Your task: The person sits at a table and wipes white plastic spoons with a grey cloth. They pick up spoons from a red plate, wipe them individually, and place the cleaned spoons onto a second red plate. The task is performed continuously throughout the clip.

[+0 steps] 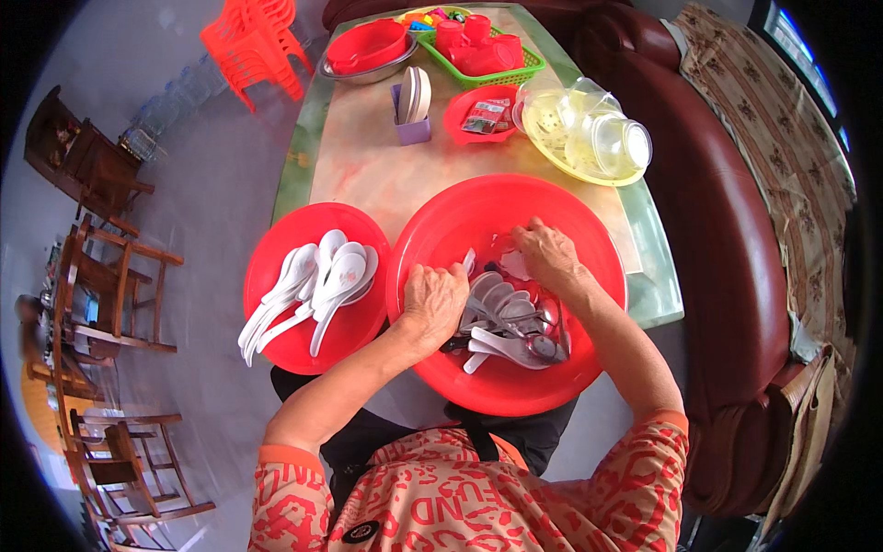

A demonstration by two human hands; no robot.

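A large red plastic basin (510, 200) stands before me at the table's near end, holding a pile of white soup spoons (507, 297) and metal spoons (548, 345). My left hand (436, 297) is curled at the basin's left side, and a slim white piece (470, 261), likely part of a spoon, sticks out by its thumb. Deeper in the basin, my right hand (548, 255) bends its fingers down beside a whitish object (514, 265); its fingertips are partly hidden. A smaller red basin (359, 228) to the left bears a heap of white soup spoons (338, 276) with handles towards me.
Farther along the table (365, 172) are a purple holder (414, 131), a red dish with packets (459, 124), a yellow colander with clear bowls (614, 179), and a green basket of red cups (441, 58). A leather sofa (717, 207) flanks the right side; wooden chairs (124, 290) stand left.
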